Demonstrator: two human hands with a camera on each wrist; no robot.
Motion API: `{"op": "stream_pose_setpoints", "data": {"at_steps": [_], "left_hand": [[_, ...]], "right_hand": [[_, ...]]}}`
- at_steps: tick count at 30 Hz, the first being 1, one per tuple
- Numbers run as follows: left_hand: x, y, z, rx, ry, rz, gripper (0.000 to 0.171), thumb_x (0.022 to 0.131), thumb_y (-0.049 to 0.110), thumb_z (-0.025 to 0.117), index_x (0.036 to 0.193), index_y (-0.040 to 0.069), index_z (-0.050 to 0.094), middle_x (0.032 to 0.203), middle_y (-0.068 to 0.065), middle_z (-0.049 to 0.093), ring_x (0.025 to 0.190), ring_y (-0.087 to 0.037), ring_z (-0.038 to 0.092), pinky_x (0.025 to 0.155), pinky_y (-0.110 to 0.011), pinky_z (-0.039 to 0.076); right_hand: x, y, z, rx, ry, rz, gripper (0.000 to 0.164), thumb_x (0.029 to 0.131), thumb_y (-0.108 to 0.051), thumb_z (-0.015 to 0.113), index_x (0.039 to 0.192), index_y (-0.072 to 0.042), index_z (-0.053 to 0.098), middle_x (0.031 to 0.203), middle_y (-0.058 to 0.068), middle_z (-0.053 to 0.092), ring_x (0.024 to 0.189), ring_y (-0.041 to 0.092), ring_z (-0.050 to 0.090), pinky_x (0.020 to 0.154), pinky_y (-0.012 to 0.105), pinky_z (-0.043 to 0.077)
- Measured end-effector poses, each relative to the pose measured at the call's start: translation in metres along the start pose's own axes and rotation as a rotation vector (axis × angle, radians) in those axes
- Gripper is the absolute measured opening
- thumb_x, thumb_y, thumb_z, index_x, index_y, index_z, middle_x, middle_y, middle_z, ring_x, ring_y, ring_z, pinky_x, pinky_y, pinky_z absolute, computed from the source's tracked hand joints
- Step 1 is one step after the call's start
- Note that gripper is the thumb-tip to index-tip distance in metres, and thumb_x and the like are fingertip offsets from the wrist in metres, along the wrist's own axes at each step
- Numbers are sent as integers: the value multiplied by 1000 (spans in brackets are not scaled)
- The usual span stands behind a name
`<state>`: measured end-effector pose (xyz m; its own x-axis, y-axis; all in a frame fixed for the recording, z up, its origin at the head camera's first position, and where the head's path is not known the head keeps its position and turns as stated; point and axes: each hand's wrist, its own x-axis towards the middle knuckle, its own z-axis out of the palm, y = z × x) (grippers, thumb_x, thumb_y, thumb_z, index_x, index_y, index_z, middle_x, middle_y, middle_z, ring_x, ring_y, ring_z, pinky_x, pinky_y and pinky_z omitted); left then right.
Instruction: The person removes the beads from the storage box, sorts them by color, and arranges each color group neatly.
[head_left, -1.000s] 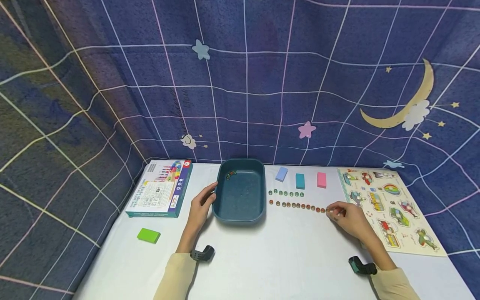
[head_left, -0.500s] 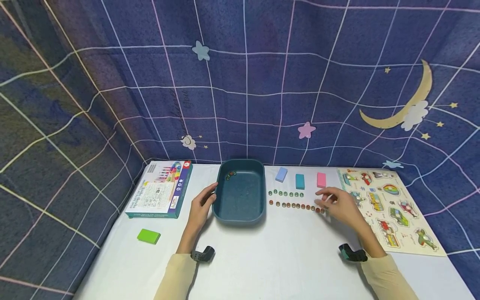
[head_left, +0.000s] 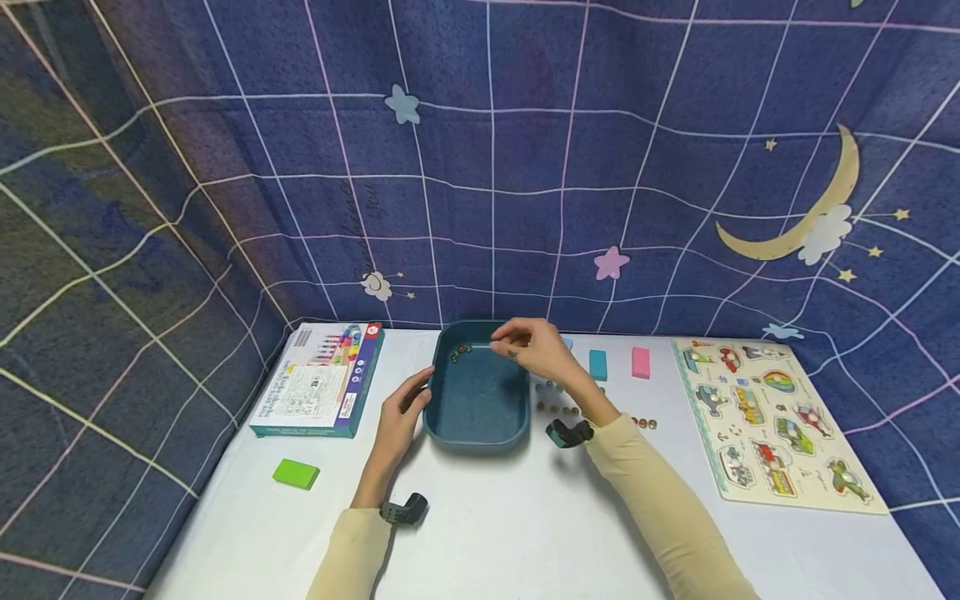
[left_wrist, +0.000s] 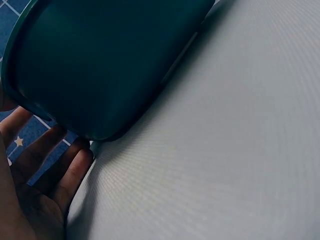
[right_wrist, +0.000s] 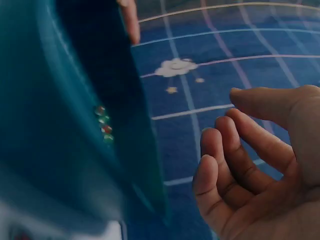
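Note:
In the head view my left hand (head_left: 397,417) rests against the left side of a dark teal plastic bin (head_left: 480,433). Its fingers (left_wrist: 75,172) touch the bin's outer wall in the left wrist view. Over the bin's far right part hovers my right hand (head_left: 536,350), loosely bent, with no object visible between thumb and fingers in the right wrist view. Several small red and green glass beads (right_wrist: 104,122) lie together in the bin's far left corner. On the table, right of the bin, a row of reddish beads (head_left: 643,423) and a row of green ones are partly hidden by my right arm.
A boxed set (head_left: 318,379) and a green block (head_left: 296,473) lie at the left. Behind the bead rows are a teal block (head_left: 597,365), a pink block (head_left: 641,362) and a mostly hidden blue one. A picture puzzle board (head_left: 772,433) lies at the right; a patterned curtain (head_left: 495,208) hangs behind.
My right hand has left the right end of the reddish row and swung leftward and away to above the bin. The left hand stays at the bin's side.

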<state>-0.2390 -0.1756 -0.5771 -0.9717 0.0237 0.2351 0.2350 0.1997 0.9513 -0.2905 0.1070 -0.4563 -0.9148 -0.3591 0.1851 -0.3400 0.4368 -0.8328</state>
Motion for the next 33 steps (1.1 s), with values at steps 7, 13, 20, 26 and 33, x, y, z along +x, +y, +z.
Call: {"op": "stream_pose_setpoints", "data": {"at_steps": [7, 13, 20, 26, 33], "left_hand": [[-1, 0, 0, -1, 1, -7, 41, 107, 17, 60, 148, 15, 63, 155, -11, 61, 145, -35, 58, 107, -9, 47], [0, 2, -1, -2, 4, 14, 41, 107, 13, 59, 148, 10, 62, 154, -15, 62, 142, -37, 59, 106, -9, 48], [0, 5, 1, -10, -3, 22, 42, 108, 12, 58, 149, 7, 60, 154, -18, 60, 143, -39, 58, 107, -8, 46], [1, 4, -1, 3, 4, 28, 41, 107, 14, 59, 147, 10, 62, 153, -17, 62, 142, -39, 60, 105, -8, 47], [0, 4, 0, 3, -8, 8, 41, 108, 16, 59, 148, 11, 62, 154, -16, 61, 144, -37, 58, 107, -8, 46]], "right_hand": [[49, 3, 38, -25, -49, 43, 17, 96, -18, 77, 110, -9, 81, 94, 9, 79, 68, 14, 65, 60, 22, 50], [70, 14, 63, -122, -126, 93, 21, 96, -13, 77, 115, -5, 80, 96, 11, 82, 62, 6, 62, 57, 19, 50], [81, 32, 84, -230, -148, 102, 17, 89, -11, 83, 106, -9, 83, 86, 7, 81, 61, 4, 62, 59, 17, 50], [83, 32, 92, -300, -135, 62, 15, 89, -11, 84, 103, -9, 84, 91, 8, 83, 82, 16, 72, 78, 24, 57], [81, 32, 90, -259, -127, 117, 14, 91, -11, 82, 105, -8, 84, 89, 9, 82, 72, 11, 67, 66, 19, 53]]}}
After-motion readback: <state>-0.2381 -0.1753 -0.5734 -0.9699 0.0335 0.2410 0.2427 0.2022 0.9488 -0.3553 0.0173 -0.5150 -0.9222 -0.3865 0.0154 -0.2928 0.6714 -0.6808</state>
